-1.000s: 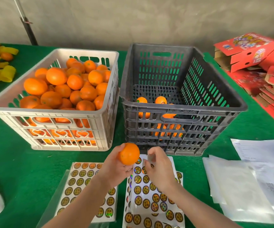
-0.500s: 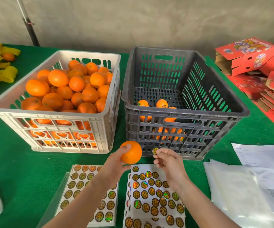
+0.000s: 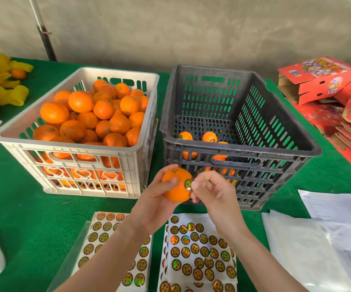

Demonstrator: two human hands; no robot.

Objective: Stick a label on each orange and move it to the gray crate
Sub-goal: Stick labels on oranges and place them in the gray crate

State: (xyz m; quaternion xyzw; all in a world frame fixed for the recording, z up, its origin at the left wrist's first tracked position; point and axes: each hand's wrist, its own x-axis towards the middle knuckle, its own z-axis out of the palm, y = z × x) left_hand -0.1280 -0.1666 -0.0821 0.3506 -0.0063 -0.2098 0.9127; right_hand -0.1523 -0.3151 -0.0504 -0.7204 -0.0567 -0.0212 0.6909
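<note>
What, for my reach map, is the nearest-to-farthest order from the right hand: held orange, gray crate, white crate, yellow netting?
From the right hand, which pinches a label:
1. held orange, touching, just left.
2. gray crate, just behind.
3. white crate, farther left.
4. yellow netting, far back left.

Right hand point(image 3: 214, 192) has left the label sheet point(image 3: 199, 249) and closed the gap to the orange point(image 3: 175, 186). The label point(image 3: 188, 183), earlier held apart, now sits on the orange's right side, thumb pressing. Left hand point(image 3: 153, 204) has turned the stem end up.
</note>
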